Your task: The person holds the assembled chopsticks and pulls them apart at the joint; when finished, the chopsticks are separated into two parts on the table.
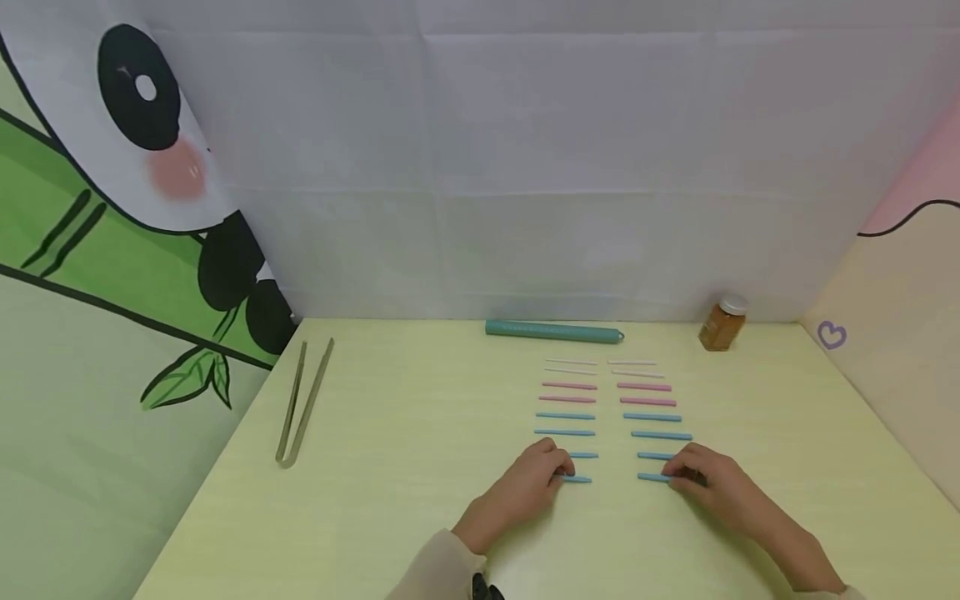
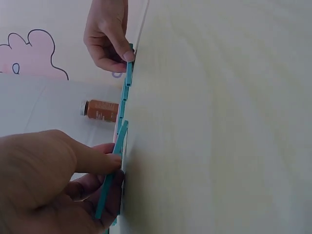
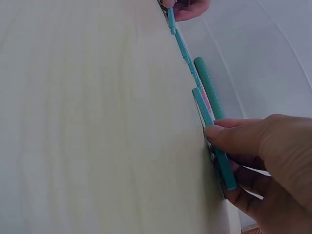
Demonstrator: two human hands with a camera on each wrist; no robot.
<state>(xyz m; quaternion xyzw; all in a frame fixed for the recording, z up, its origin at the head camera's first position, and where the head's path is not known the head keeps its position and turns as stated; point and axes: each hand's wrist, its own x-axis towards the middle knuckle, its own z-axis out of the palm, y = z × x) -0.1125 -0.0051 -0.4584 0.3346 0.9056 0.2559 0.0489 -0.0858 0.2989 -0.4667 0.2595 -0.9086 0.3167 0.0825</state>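
Note:
My left hand [image 1: 528,479] pinches a slim blue stick [image 2: 103,197] between thumb and fingers at the near end of the left column. Its tapered tip points right in the head view. Opposite it, my right hand [image 1: 720,487] pinches another blue stick [image 3: 223,168], nearest in the right column. Beyond the hands, two columns of sticks lie crosswise: further blue sticks [image 1: 657,435], then pink sticks [image 1: 570,386], then thin white sticks [image 1: 633,362] farthest away. The fingers partly cover the nearest blue sticks in the head view.
A long green tube [image 1: 553,332] lies at the back of the table. A small brown jar with a pale lid [image 1: 723,323] stands at the back right. Metal tongs [image 1: 302,408] lie at the left. A white sheet [image 1: 555,167] hangs behind.

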